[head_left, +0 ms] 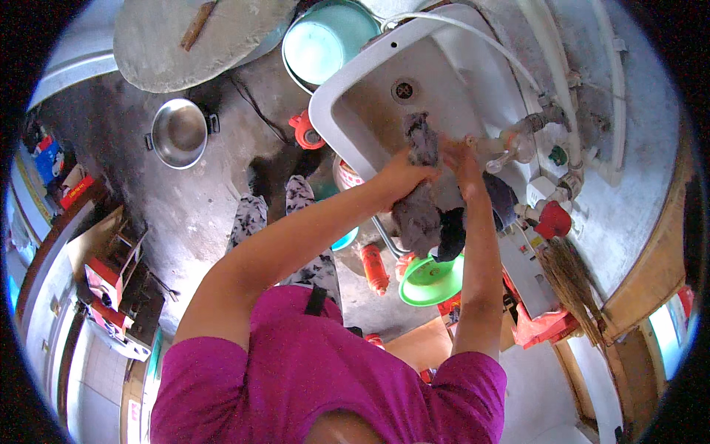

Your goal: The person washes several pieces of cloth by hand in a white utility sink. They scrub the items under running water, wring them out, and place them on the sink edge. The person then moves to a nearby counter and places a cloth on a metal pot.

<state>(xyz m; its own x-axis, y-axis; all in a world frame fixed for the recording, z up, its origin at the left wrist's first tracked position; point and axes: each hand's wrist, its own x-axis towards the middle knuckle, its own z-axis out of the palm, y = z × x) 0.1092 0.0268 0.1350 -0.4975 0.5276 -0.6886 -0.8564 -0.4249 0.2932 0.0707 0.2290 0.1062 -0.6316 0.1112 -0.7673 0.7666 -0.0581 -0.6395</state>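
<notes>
A wet-looking grey cloth (418,222), bunched and long, hangs over the near edge of the white sink (362,133). My left hand (407,176) is closed around its middle. On the cloth's right side, my right hand (461,161) has its fingers curled in against it, somewhat blurred, just beside the tap (492,148). The cloth's upper end sticks up past my hands over the basin. Below it, a black cloth (451,233) hangs in folds at the sink's near edge. Which other parts of the cloth my fingers grip is hidden.
A green basin (433,285) and an orange-red bottle (375,270) are beneath the sink's near side. A pale blue bucket (322,48) stands at its far left. On the floor lies a metal pot (180,133). A straw broom (569,281) leans at the right.
</notes>
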